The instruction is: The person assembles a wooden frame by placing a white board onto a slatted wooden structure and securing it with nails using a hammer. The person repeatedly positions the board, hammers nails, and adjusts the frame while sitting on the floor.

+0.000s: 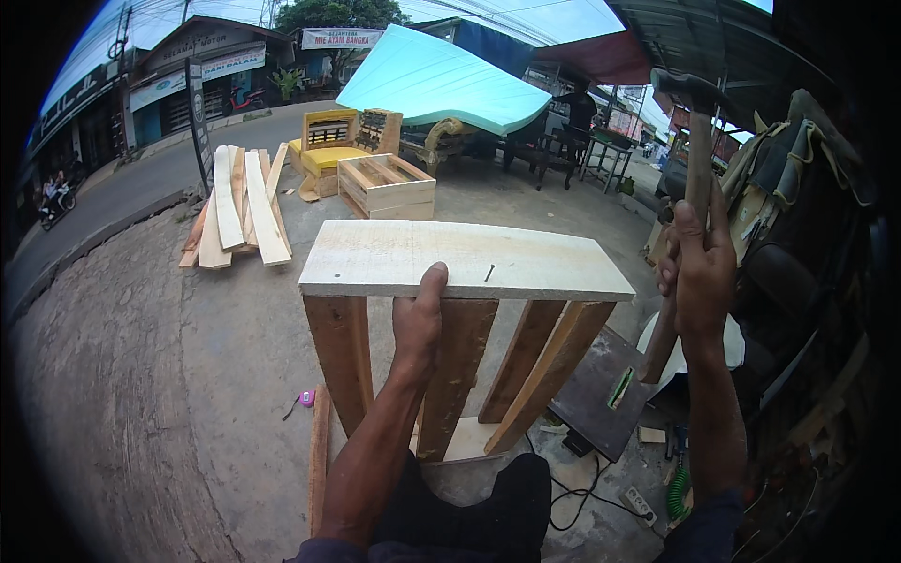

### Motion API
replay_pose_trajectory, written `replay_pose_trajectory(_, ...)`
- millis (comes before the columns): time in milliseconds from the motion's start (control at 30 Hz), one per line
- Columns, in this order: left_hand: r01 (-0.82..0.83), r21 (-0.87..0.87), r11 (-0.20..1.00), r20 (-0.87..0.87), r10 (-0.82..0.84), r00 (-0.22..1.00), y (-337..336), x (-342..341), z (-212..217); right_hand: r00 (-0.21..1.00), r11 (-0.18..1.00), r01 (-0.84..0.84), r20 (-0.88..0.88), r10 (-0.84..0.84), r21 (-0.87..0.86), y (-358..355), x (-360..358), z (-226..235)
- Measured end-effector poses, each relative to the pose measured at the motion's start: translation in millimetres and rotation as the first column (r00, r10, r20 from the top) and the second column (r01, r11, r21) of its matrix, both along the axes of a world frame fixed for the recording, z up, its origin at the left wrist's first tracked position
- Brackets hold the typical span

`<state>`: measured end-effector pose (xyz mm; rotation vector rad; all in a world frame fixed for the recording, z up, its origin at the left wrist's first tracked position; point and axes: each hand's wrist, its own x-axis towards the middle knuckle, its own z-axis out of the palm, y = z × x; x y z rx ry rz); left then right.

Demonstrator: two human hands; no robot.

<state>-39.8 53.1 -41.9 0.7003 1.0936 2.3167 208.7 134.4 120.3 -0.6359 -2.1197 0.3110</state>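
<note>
concrete point(235, 375) stretches leftward; left hand point(419, 317) clasps board point(460, 251) at edge, right hand point(704, 267) a hammer point(699, 155)

bright diffuse daylight | fisheye bend, black rim | right side dim, perhaps soft

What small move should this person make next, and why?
Probably swing the hammer down onto the nail: it still sticks up from the pale board, the right hand holds the hammer raised, and the left hand grips the board's near edge, apart from the nail.
</note>
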Motion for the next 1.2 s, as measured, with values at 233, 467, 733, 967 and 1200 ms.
replay_pose_trajectory(233, 0.036, 0.028, 0.999, -0.001, -0.036, 0.999, -4, -3, 0, 0.918, 0.995, -0.063, 0.397, 0.026, 0.081, -22, 4, 22)
replay_pose_trajectory(467, 0.073, 0.026, 0.997, -0.003, -0.073, 0.997, 3, 3, -2, 0.802, 0.976, -0.106, 0.597, -0.029, 0.190, -16, 15, -10)
replay_pose_trajectory(733, 0.056, 0.038, 0.998, 0.033, -0.057, 0.998, -4, 7, 3, 0.902, 0.966, -0.030, 0.423, -0.085, 0.259, -20, 5, -13)
replay_pose_trajectory(967, 0.015, 0.012, 1.000, -0.018, -0.015, 1.000, -3, 8, 2, 0.999, 0.992, 0.029, 0.010, -0.031, 0.120, -22, -7, -11)
replay_pose_trajectory(1200, 0.018, 0.035, 0.999, -0.005, -0.018, 1.000, -2, 7, 4, 0.986, 0.997, 0.066, 0.153, -0.073, 0.048, -42, -10, -18)
